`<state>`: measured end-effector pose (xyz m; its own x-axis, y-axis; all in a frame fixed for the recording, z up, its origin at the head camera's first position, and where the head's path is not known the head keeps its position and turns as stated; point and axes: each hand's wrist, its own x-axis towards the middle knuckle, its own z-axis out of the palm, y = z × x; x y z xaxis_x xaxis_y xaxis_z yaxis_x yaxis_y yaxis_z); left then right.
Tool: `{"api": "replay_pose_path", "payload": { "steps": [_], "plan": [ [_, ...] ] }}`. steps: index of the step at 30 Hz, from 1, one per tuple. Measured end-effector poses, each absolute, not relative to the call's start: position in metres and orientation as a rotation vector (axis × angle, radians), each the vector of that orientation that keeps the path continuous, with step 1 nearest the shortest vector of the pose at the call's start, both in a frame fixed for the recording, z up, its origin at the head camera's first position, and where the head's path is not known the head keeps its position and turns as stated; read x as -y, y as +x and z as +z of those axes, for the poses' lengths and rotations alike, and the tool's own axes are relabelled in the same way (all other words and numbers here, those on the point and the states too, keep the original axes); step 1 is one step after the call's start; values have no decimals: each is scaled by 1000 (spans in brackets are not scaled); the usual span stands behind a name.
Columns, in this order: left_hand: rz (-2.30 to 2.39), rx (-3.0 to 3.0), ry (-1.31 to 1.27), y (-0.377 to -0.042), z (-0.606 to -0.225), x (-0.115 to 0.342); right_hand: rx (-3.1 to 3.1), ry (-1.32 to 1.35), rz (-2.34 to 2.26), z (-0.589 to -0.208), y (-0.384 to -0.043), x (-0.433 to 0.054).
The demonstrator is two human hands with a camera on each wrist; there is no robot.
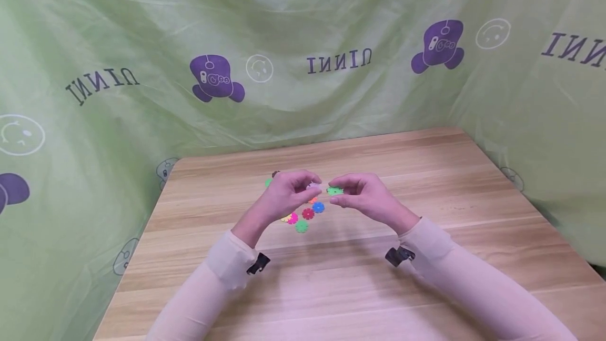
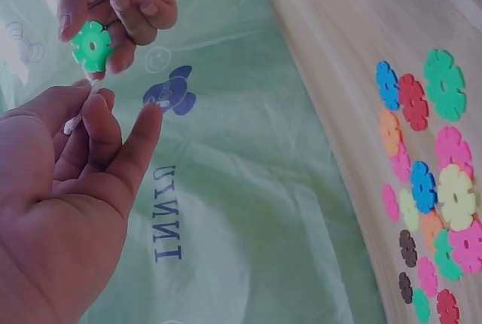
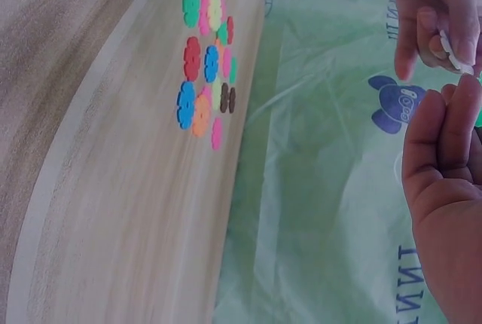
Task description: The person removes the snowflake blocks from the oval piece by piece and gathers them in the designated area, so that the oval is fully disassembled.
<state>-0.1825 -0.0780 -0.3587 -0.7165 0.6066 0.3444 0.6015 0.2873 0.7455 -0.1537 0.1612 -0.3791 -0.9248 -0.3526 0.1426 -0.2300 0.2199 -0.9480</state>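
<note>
My left hand [image 1: 287, 192] pinches a white notched plastic disc [image 2: 73, 123] between thumb and fingers; the fingers cover much of it. Facing it, my right hand [image 1: 371, 196] pinches a green notched disc [image 2: 93, 47], a flower-like piece with a slot in its middle. Both hands are held up over the table, fingertips pointing at each other. In the left wrist view the edge of the white disc comes right up to the rim of the green one. The right wrist view shows the white disc edge-on, with the green disc mostly hidden behind my right fingers.
Several loose notched discs lie on the wooden table [image 1: 426, 172] below and left of the hands, among them a blue disc [image 1: 318, 207], a red disc [image 1: 308, 213] and a green disc [image 1: 301, 226]. A green printed curtain [image 1: 284, 114] hangs behind the table and along its sides.
</note>
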Motion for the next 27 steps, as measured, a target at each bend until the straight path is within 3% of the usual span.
{"api": "replay_pose_path", "payload": {
  "steps": [9, 27],
  "plan": [
    [1386, -2511, 1071, -193, -373, 80, -2382, -562, -1824, -379, -157, -162],
    [730, -2460, 982, -224, -453, 66, -2389, -546, -1829, -383, -160, -159]
  ]
}}
